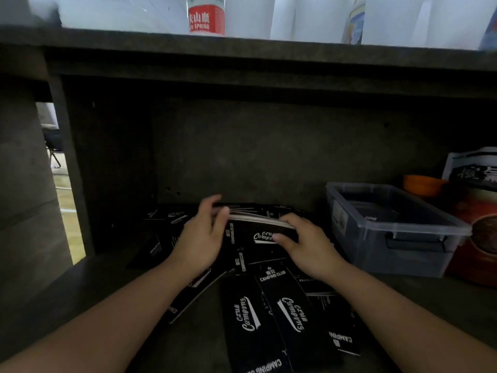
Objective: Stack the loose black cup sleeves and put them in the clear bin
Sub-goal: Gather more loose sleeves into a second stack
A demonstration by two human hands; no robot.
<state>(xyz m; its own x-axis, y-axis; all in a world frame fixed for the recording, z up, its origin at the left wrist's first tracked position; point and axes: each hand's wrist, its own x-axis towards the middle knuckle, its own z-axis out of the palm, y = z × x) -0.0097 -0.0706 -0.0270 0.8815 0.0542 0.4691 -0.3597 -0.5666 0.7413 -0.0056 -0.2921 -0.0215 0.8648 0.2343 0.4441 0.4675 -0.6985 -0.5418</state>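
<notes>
— Grey concrete-look shelf [80, 286]: contents?
— Loose black cup sleeves [293, 313] scattered flat across it, overlapping. Clear bin [387, 232] at right, a dark item inside, well apart from the pile.
— Hands?
— Left hand [204, 235] and right hand [304, 243] grip opposite ends of a stack of sleeves [258, 227], held above the pile.
— Smaller items?
— Orange bowl [422, 184] behind the bin.

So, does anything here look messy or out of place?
Yes. Loose black cup sleeves lie scattered on the shelf, overlapping at different angles. Both hands, left and right, hold a gathered stack. The clear bin stands beside them.
</notes>
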